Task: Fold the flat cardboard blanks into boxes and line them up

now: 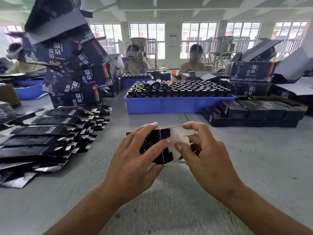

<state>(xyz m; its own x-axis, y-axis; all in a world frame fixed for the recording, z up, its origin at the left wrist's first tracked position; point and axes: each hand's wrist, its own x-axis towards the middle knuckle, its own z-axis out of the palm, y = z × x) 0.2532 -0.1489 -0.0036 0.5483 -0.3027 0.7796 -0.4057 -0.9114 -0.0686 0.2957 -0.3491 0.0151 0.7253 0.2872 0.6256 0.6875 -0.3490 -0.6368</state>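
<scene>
Left hand (135, 160) fingers curl round a half-folded black box (159, 146), right hand (203, 150) fingers pinch its white flap (177, 141), box's far end hidden behind both.

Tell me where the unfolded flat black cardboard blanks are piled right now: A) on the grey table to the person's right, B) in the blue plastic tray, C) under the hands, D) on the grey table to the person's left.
D: the fanned pile of flat black cardboard blanks lies on the grey table left of the hands; the blue plastic tray holds dark bottles.
</scene>
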